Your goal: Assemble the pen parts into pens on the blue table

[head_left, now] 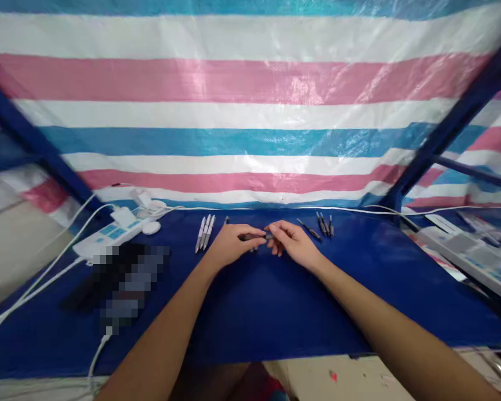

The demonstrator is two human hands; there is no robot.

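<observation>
Near the middle of the blue table (250, 312), my left hand (236, 243) pinches a dark pen part (247, 237) that points right. The fingertips of my right hand (290, 240) are closed on the other end of this piece, where a small greyish section shows between the hands. Several white pens with grey grips (204, 233) lie side by side left of my left hand. Beyond my right hand lie several dark pen parts (323, 224), one of them slanted apart from the others (309, 229). Another dark tip (226, 220) shows just behind my left hand.
A white power strip (104, 236) with plugs and cables is at the left, beside a pixelated dark object (129, 284). Another white strip-like device (476, 262) lies at the right. Striped sheeting (250, 142) hangs behind, between blue frame posts (451, 117).
</observation>
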